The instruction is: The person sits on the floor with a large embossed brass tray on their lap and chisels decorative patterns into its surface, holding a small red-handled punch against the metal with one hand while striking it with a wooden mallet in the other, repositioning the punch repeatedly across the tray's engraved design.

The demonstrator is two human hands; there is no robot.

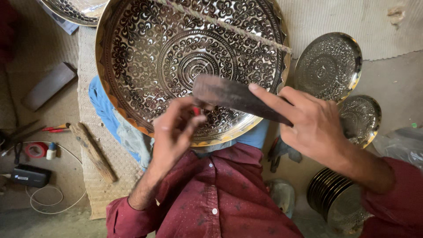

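Two hands are engaged over the large engraved metal plate propped on the lap: a small red-tipped tool is pinched shut in the left hand, and a dark flat striker is gripped closed by the right hand; engraving seems underway, so a well-aimed tap is judged next.

L hand: forearm rising from lower left, wrist bent, fingers curled w/ fingertips pinched together (thumb side hard to make out). R hand: arm in from lower right, palm down, index finger stretched straight toward the left, other fingers folded in a grip.
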